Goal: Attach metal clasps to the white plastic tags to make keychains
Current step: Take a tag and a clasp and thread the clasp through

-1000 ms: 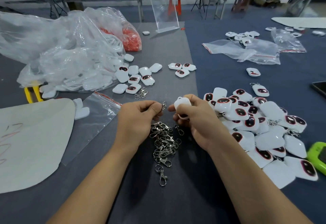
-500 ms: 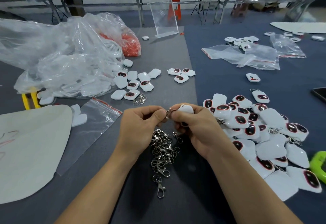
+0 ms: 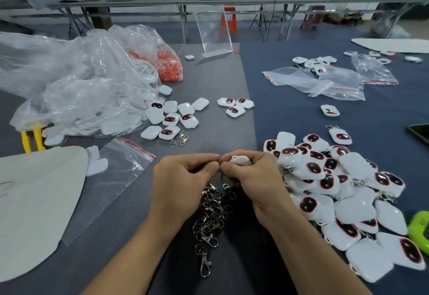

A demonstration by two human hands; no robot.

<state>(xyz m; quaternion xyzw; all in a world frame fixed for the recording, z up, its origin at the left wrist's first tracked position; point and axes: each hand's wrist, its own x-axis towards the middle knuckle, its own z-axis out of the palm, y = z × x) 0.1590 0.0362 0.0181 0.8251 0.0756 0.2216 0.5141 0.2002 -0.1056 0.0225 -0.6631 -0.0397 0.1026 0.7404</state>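
My right hand (image 3: 253, 178) grips a white plastic tag (image 3: 240, 160), mostly hidden by its fingers. My left hand (image 3: 183, 178) pinches a small metal clasp against the tag's corner; the clasp itself is barely visible between the fingertips. Both hands touch at the fingertips above a pile of metal clasps (image 3: 210, 211) lying on the grey table. A heap of white tags with dark red-rimmed faces (image 3: 336, 183) lies to the right of my right hand. More loose tags (image 3: 171, 118) sit further back on the left.
A large crumpled clear bag of white tags (image 3: 76, 90) and a bag of orange parts (image 3: 167, 67) lie back left. An empty zip bag (image 3: 116, 174) and a white sheet (image 3: 34, 201) lie left. Clear bags (image 3: 325, 83) lie back right; a green object (image 3: 420, 229) sits at the right edge.
My hands came together: the left hand's clasp moved right to meet the tag in my right hand, and the tag is now more covered by fingers.
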